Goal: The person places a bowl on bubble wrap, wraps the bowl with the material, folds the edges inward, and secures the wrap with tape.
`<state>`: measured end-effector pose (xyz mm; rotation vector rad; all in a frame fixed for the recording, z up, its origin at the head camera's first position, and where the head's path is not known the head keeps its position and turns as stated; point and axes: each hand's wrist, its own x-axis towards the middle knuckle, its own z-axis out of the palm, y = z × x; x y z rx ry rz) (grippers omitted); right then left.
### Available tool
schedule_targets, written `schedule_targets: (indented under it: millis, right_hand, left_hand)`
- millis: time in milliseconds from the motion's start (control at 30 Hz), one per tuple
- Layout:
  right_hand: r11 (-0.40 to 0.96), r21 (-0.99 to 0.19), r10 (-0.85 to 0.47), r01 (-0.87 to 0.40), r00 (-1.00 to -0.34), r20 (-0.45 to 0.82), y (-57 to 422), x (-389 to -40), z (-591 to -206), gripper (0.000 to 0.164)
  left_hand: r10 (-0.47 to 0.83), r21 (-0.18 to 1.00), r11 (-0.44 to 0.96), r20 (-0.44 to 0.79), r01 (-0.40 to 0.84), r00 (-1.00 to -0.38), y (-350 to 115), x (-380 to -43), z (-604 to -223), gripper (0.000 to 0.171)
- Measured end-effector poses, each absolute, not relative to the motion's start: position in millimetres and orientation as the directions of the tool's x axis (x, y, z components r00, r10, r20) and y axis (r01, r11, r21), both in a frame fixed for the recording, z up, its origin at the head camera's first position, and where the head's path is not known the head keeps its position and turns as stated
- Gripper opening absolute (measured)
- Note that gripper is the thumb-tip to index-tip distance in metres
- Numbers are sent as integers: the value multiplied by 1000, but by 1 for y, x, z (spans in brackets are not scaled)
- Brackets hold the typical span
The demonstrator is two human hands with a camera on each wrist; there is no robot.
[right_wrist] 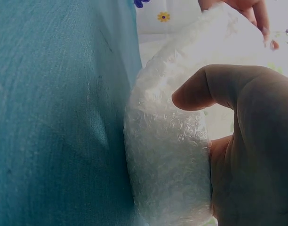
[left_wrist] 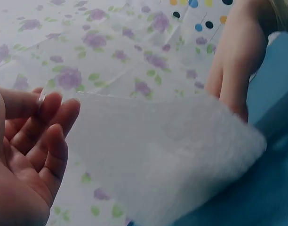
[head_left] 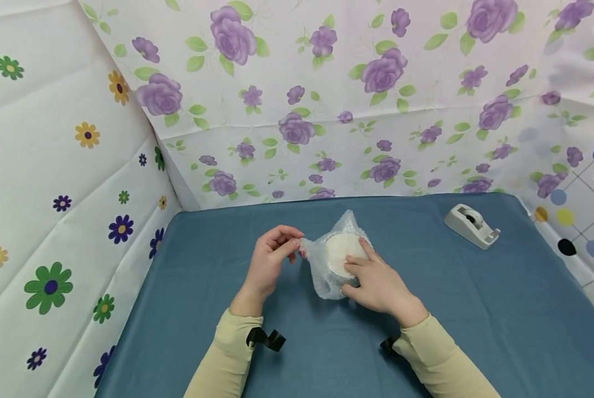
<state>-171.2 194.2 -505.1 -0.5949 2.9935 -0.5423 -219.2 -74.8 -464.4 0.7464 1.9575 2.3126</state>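
Note:
A round white object point(head_left: 340, 251), its kind hidden under the wrapping, lies on the table in clear bubble wrap point(head_left: 327, 286). One wrap corner points toward the back, and a flap stretches left. At the flap's tip my left hand point(head_left: 272, 257) pinches the thin clear edge between thumb and forefinger, other fingers loosely bent. My right hand point(head_left: 380, 282) rests on the right side of the bundle, fingers spread over its top. In the right wrist view the thumb point(right_wrist: 200, 92) lies along the bubbly side. The left wrist view has the raised flap point(left_wrist: 153, 136) stretched out from the left fingertips.
A white tape dispenser point(head_left: 472, 226) stands at the back right of the blue-covered table point(head_left: 317, 354). Flower-printed cloth point(head_left: 297, 99) hangs behind, with another patterned sheet point(head_left: 58, 221) along the left side. Black straps with small mounts point(head_left: 267, 338) sit at both wrists.

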Motion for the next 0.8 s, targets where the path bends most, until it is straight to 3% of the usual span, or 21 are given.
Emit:
schedule_targets:
  millis: [400, 800]
  right_hand:
    - [857, -351, -397, -376, -918, 13, 197, -174, -504, 56]
    - [834, -358, -447, -419, -895, 6, 204, -176, -501, 58]
  left_hand:
    - [276, 937, -239, 316, 254, -908, -48, -219, -468, 20]
    - [336, 946, -227, 298, 230, -893, -39, -221, -478, 21]
